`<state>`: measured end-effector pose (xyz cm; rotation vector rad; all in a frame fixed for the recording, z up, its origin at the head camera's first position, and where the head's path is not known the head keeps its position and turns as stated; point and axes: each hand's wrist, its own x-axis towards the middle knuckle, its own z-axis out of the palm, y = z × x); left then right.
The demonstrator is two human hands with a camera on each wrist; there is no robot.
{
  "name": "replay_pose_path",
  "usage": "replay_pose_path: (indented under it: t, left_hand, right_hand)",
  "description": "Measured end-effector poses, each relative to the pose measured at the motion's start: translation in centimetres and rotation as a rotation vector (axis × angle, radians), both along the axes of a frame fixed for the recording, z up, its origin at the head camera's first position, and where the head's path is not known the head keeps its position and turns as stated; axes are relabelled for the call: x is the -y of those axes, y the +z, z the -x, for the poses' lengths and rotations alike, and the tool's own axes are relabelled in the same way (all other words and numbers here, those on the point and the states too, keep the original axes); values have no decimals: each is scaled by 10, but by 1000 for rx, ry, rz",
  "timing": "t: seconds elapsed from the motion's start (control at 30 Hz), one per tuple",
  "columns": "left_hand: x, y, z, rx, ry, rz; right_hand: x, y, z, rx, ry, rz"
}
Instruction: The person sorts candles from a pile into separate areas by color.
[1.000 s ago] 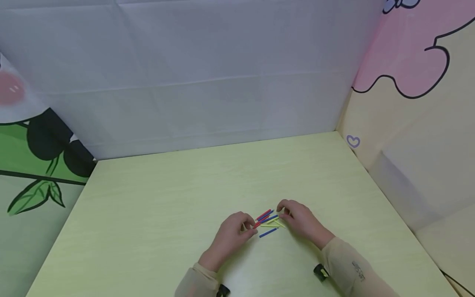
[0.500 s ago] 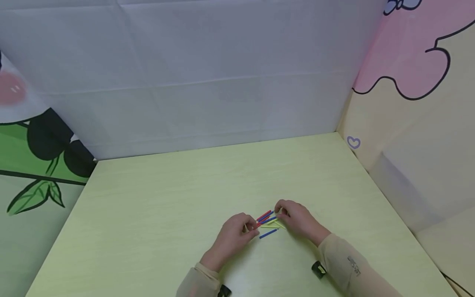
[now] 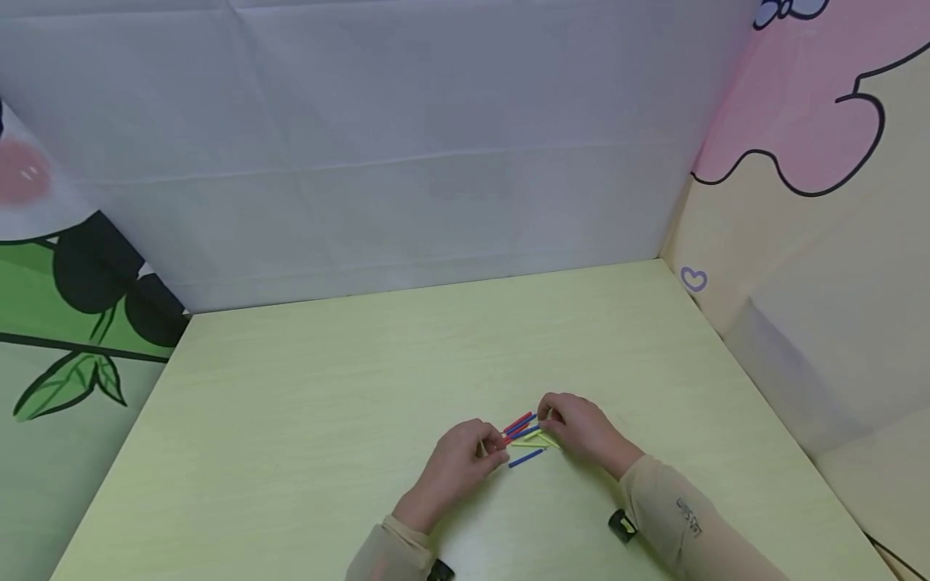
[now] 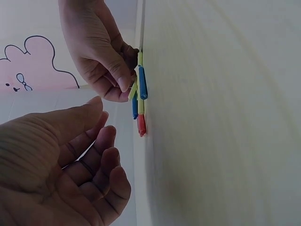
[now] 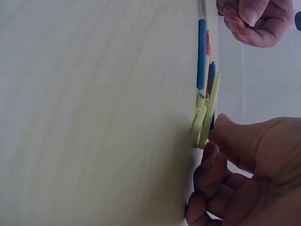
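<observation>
Coloured sticks [image 3: 528,445] lie loosely heaped on the bench [image 3: 349,387] between the left grip [image 3: 459,461], relaxed and holding nothing, and the right grip [image 3: 584,425]. Whether the latter pinches the nearest yellow stick [image 5: 210,109] cannot be told.

Left arm [image 3: 391,550] and right arm [image 3: 686,516] angled inward, hands apart, facing. Left hand [image 3: 458,458]: fingers loosely curled, thumb straight. Right hand [image 3: 584,426]: fingers bent, thumb tip near index finger.

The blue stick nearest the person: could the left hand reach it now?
Probably yes: the blue stick lies uncovered, close to the left hand, which looks empty, with nothing visible between them.
</observation>
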<state>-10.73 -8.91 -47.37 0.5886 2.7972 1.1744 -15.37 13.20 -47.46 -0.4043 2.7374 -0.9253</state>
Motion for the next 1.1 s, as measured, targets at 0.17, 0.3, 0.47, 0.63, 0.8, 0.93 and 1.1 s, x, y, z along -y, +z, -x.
replay_pose_path:
  t: [0.17, 0.3, 0.47, 0.63, 0.8, 0.93, 1.1]
  left_hand:
    - [0, -1, 0, -7, -5, -1]
    - [1, -2, 0, -21, -10, -8]
    - [2, -3, 0, -24, -9, -4]
    - [2, -2, 1, -18, -7, 6]
    - [3, -4, 2, -25, -15, 4]
    - [3, -4, 3, -27, -17, 3]
    - [2, -4, 4, -27, -27, 20]
  right_hand:
    - [1, -1, 1, 7, 11, -8]
    - [2, 0, 1, 15, 11, -16]
    - [2, 0, 1, 15, 7, -29]
    - [2, 0, 2, 11, 5, -37]
    - [3, 0, 2, 27, -4, -47]
    - [3, 0, 3, 34, -6, -51]
    - [3, -1, 3, 32, -5, -41]
